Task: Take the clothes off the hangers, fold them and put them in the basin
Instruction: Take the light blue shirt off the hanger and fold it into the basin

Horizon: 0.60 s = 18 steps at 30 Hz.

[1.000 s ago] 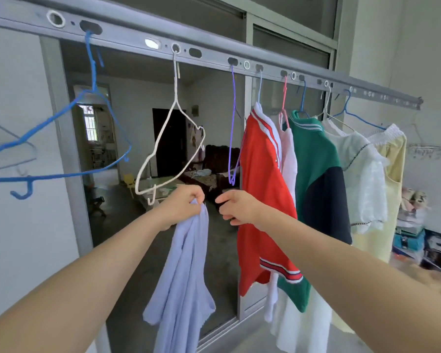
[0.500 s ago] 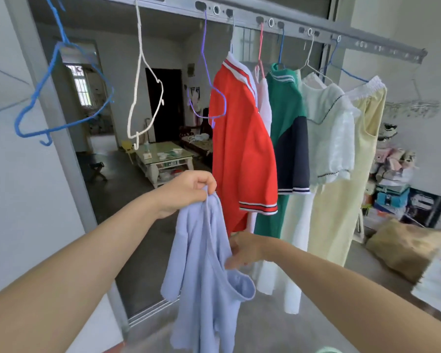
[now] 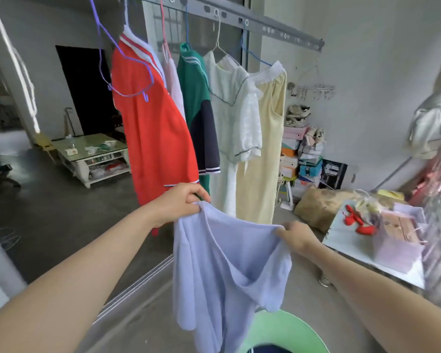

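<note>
Left hand (image 3: 181, 203) and right hand (image 3: 297, 236) are each pinching a top corner of the lilac shirt (image 3: 224, 266) — it is hanging lengthwise just above the green basin (image 3: 298, 329), right hand nearer.

likely home balcony: clothes rail (image 3: 239, 19)

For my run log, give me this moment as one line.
stage: folding not begun | left hand: grips lilac shirt | right hand: grips shirt | green basin: below shirt
</note>
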Each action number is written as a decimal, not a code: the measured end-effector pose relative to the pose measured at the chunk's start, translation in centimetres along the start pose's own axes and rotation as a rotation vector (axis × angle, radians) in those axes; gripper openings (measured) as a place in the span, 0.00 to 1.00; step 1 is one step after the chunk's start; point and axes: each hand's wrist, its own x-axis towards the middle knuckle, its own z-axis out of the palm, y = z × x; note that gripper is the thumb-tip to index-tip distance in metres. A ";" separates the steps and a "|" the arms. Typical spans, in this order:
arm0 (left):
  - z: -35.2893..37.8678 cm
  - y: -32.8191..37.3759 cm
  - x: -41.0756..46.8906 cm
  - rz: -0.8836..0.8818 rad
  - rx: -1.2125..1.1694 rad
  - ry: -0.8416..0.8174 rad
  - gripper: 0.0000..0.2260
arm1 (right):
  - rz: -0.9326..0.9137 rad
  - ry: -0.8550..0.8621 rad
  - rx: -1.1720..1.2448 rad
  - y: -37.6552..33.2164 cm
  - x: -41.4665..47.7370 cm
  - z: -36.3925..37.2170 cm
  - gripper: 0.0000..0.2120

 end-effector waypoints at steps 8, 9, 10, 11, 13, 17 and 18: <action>7.8 -1.8 6.4 0.063 0.221 0.026 0.07 | 0.112 0.163 0.196 7.8 -2.3 -4.2 0.19; 8.3 -2.3 7.2 0.037 0.165 0.019 0.07 | 0.109 0.152 0.171 8.3 -2.4 -4.6 0.19; 8.6 -2.9 7.7 -0.002 0.100 0.013 0.08 | 0.093 0.141 0.150 8.5 -2.6 -4.8 0.19; 9.1 -3.4 8.7 -0.045 0.032 -0.001 0.09 | 0.083 0.139 0.135 8.8 -2.8 -5.1 0.20; 10.3 -4.0 10.2 -0.089 -0.044 -0.019 0.11 | 0.067 0.127 0.092 9.3 -3.1 -5.8 0.21; 12.5 -4.1 12.7 -0.057 -0.019 0.051 0.11 | 0.099 -0.026 -0.085 10.4 -3.5 -7.7 0.18; 13.0 -3.7 13.8 -0.029 0.023 0.080 0.10 | 0.124 -0.074 -0.101 10.8 -3.4 -8.5 0.21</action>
